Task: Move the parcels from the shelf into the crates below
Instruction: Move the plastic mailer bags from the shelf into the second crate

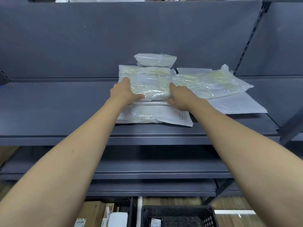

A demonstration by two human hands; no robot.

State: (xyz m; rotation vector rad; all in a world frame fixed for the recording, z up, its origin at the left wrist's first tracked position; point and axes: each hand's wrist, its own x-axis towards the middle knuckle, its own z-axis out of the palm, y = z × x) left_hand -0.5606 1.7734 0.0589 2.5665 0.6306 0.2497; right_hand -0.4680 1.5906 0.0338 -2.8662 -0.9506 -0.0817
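Several clear-plastic parcels lie on the dark grey shelf point(57, 108). My left hand point(124, 93) grips the left side of the top parcel point(147, 82), thumb on its front edge. My right hand point(178, 95) grips the parcel's right side. That parcel rests on a flat white parcel point(155, 116) near the shelf's front edge. A smaller parcel point(155, 59) stands behind, against the back panel. To the right lies another wrinkled parcel point(211, 83) on a flat white bag point(237, 104). Below, a black crate point(178, 216) sits on the floor.
A second black crate point(129, 210) at the bottom left holds cardboard boxes point(93, 213) and a white roll. Two lower shelves point(147, 171) jut out between the top shelf and the crates. An upright post point(249, 38) stands at the right.
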